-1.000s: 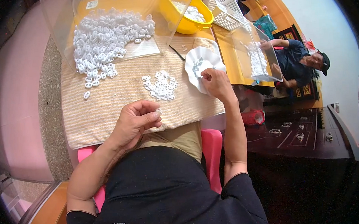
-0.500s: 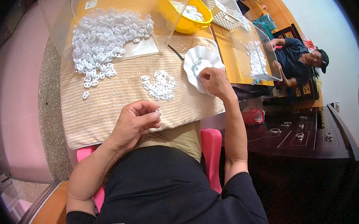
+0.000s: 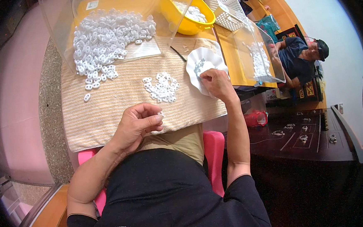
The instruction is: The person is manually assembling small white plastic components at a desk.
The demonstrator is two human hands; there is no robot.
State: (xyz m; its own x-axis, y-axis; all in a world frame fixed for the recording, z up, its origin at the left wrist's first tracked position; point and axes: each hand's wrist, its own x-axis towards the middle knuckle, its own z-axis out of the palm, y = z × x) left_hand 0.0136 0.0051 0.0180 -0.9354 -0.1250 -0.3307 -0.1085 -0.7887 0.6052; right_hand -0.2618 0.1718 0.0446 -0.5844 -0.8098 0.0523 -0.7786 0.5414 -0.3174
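Note:
My left hand (image 3: pixel 138 125) is closed near the towel's front edge, thumb and fingers pinching a small white plastic piece (image 3: pixel 161 113) that mostly hides behind the fingertips. My right hand (image 3: pixel 218 83) reaches into a white wavy-rimmed dish (image 3: pixel 192 59), its fingers pinched together; whatever they hold is hidden. Small grey metal-looking parts (image 3: pixel 199 65) lie in the dish beside those fingertips. Between the hands, farther off, a small cluster of white two-holed plastic pieces (image 3: pixel 161 89) rests on the striped towel (image 3: pixel 122 104).
A clear bin (image 3: pixel 144 52) spills a heap of white two-holed pieces (image 3: pixel 102 39). Behind stand a yellow basin (image 3: pixel 171 20) and a white perforated basket (image 3: pixel 225 17). A dark thin tool (image 3: pixel 178 53) lies by the dish. At right, a person (image 3: pixel 298 56) sits near another clear box (image 3: pixel 278 72).
My right fingers have shifted slightly left within the dish, and more grey parts show beside them. My left hand stays nearly still. The person at right has moved a little.

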